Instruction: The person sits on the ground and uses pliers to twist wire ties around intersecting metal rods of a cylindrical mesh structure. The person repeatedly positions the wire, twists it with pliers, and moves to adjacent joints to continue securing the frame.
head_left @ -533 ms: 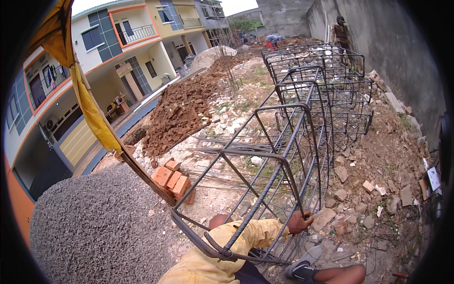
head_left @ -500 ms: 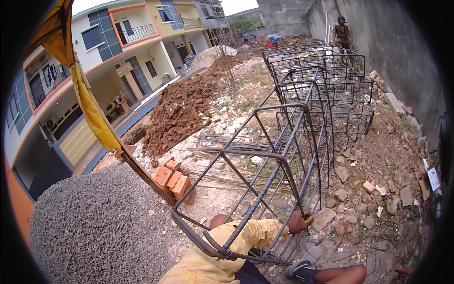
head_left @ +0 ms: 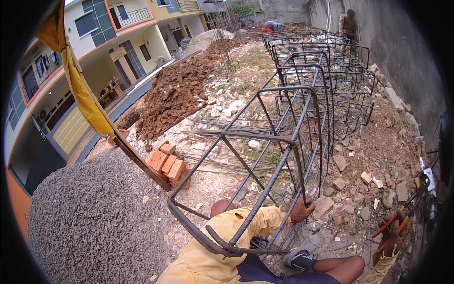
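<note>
My right hand point(head_left: 393, 235) is at the lower right, in a yellow sleeve, closed around a red-handled pincer tool point(head_left: 385, 226). My left hand is out of sight. A long steel rebar cage point(head_left: 283, 142) lies on the ground ahead of me. Below it crouches a co-worker in a yellow shirt point(head_left: 213, 255), whose hand point(head_left: 301, 211) grips one of the cage's lower bars. The co-worker's grey shoe point(head_left: 301, 251) rests by the cage end.
A grey gravel heap point(head_left: 94, 222) fills the lower left, with red bricks point(head_left: 168, 165) and a slanted pole carrying yellow cloth point(head_left: 85, 99) beside it. A soil mound point(head_left: 175, 94) lies beyond. More cages point(head_left: 326, 57) and a wall point(head_left: 406, 52) stand at right; rubble covers the ground.
My right hand with the red-handled tool has come into view at the lower right. The co-worker still grips the cage bar in much the same place.
</note>
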Motion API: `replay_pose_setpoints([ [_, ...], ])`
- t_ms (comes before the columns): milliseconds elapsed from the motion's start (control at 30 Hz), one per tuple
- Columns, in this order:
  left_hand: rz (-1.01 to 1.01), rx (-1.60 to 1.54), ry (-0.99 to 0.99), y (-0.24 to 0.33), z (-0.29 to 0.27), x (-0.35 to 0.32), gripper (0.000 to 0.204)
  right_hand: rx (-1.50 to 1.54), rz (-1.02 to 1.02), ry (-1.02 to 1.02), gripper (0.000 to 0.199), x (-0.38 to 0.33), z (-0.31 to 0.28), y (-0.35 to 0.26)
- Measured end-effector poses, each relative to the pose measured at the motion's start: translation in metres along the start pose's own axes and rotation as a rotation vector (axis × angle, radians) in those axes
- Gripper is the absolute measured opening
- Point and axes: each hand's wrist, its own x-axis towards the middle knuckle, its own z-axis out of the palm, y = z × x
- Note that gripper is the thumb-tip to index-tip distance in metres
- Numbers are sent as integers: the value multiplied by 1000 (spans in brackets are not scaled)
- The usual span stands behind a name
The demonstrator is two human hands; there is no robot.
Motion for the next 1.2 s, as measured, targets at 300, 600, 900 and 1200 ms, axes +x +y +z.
replay_pose_setpoints([
  [300,2,27,-45,-22,11,1,42,-1175,-169,-649,38,-10,35,84],
  [600,-82,-182,-40,-18,12,-8,39,-1448,-125,-913,46,-28,37,135],
  [900,-105,-166,-20,-18,12,-6,41,-469,529,-1073,51,-26,26,169],
  [1200,-52,-66,-12,-14,11,-5,37,-87,1038,-1135,57,-7,28,179],
])
